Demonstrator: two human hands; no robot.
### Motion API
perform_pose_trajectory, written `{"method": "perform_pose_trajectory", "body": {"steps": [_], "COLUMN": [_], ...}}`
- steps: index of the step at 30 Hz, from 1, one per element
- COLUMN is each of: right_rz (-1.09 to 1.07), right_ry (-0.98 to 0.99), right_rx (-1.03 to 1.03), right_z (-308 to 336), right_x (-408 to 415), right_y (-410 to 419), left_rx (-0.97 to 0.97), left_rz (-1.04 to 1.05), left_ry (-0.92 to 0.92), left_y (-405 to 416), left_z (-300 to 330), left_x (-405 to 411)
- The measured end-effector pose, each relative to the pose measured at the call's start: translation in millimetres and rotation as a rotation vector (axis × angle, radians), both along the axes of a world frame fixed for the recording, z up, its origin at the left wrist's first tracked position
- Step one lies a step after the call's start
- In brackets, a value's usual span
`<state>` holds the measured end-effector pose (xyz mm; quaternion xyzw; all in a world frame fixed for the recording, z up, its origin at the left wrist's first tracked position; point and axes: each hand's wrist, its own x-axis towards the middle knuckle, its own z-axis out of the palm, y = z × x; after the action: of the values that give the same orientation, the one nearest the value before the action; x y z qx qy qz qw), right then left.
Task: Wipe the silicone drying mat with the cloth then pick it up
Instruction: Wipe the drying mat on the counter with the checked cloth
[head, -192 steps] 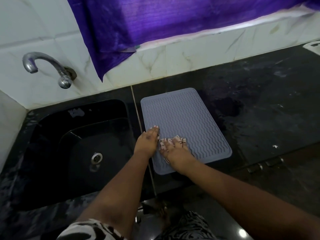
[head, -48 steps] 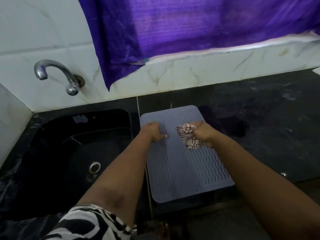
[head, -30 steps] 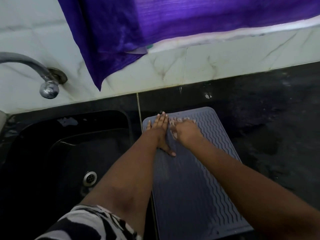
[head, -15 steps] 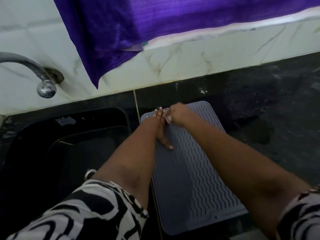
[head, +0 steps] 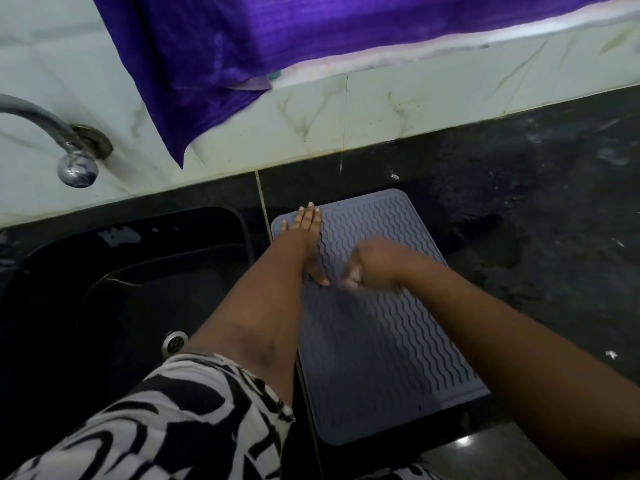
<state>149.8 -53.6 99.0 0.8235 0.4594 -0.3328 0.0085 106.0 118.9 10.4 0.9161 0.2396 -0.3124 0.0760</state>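
A grey silicone drying mat [head: 377, 348] with wavy ridges lies flat on the black counter, just right of the sink. My left hand [head: 306, 233] rests flat on the mat's far left corner, fingers spread, pinning it down. My right hand [head: 372, 263] is fisted over a small white patterned cloth [head: 351, 278], pressed on the upper middle of the mat. The right hand is blurred by motion and hides most of the cloth.
A black sink [head: 131, 289] with a metal drain [head: 174, 342] lies to the left. A chrome tap [head: 69, 147] juts from the marble wall above it. A purple curtain [head: 311, 36] hangs over the backsplash. Wet black counter [head: 536, 209] extends right.
My right hand has drawn the cloth back from the mat's far edge toward the middle. My left hand stays flat on the far left corner.
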Motion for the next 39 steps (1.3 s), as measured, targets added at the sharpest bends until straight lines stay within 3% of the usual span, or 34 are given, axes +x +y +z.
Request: {"method": "perform_pose_trajectory", "body": {"steps": [2, 4, 6, 8, 10, 13, 15, 18, 20, 22, 24, 28, 32, 35, 39], "right_rz": [-0.058, -0.07, 0.05, 0.165, 0.208, 0.24, 0.149, 0.111, 0.081, 0.167, 0.273, 0.349, 0.337, 0.221, 0.062], "right_ry": [-0.104, -0.167, -0.27, -0.347, -0.324, -0.277, -0.145, 0.013, -0.017, -0.145, -0.262, -0.325, -0.197, 0.003, 0.129], "right_rx": [0.093, -0.059, -0.158, -0.08, -0.026, -0.182, -0.206, 0.001, 0.139, 0.118, -0.009, -0.057, -0.226, -0.172, 0.064], "right_z": [-3.7, -32.7, -64.7, -85.2, -91.3, -80.4, -58.6, -20.4, -21.9, -47.4, -72.3, -80.5, -47.7, -8.2, -0.6], "right_x": [14.7, 7.2, -11.7, -23.4, -35.6, -57.0, -50.6, -26.2, -19.4, -27.7, -42.5, -61.3, -91.3, -87.4, -66.4], "right_y": [34.4, 60.3, 52.4, 15.1, -26.2, -54.9, -52.9, -34.2, -17.6, -9.5, -15.9, -45.9, -98.5, -122.3, -111.0], "left_rx": [0.008, 0.005, 0.007, -0.001, -0.009, -0.017, -0.023, -0.023, 0.057, 0.117, 0.076, 0.046, 0.136, 0.196, 0.04], "left_rz": [-0.002, 0.005, 0.009, -0.002, -0.016, -0.015, -0.009, -0.015, -0.107, -0.24, -0.205, -0.121, -0.112, -0.034, 0.186], "left_ry": [0.011, 0.006, -0.006, -0.005, -0.007, -0.005, -0.012, -0.037, -0.053, -0.063, -0.077, -0.077, -0.051, -0.036, -0.305], "left_y": [-0.4, -0.2, -0.4, 1.0, 0.8, 0.3, -1.5, -4.5, -9.4, -14.2, -16.2, -18.6, -29.8, -46.2, -103.5], "left_z": [1.3, -1.2, -3.6, -3.3, -1.4, 1.8, 2.9, 3.0, 3.1, 2.0, -2.8, -2.3, 6.2, 11.2, 10.1], "left_x": [0.9, 2.7, 2.2, 2.2, 0.7, -1.5, -2.9, -6.1, -12.3, -21.7, -35.6, -44.9, -42.6, -43.9, -52.5]}}
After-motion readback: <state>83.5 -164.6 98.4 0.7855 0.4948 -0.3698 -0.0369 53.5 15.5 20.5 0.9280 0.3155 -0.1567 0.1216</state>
